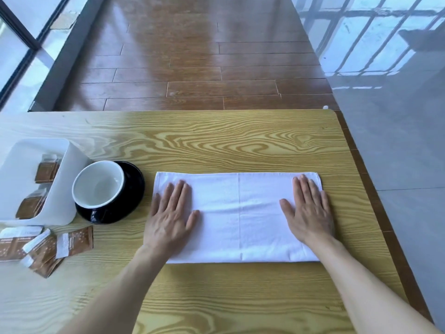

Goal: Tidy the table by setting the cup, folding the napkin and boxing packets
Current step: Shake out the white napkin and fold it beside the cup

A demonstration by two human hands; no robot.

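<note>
White napkin [238, 216] lies folded to a rectangle, centre-right on the tabletop [216, 141]. Left hand [169, 213] and right hand [308, 208] press flat on its ends, fingers spread, gripping nothing. Cup [98, 184] sits on black saucer [131, 186], left.

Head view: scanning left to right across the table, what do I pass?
White box → cup on black saucer → left hand → napkin centre crease → right hand.
</note>
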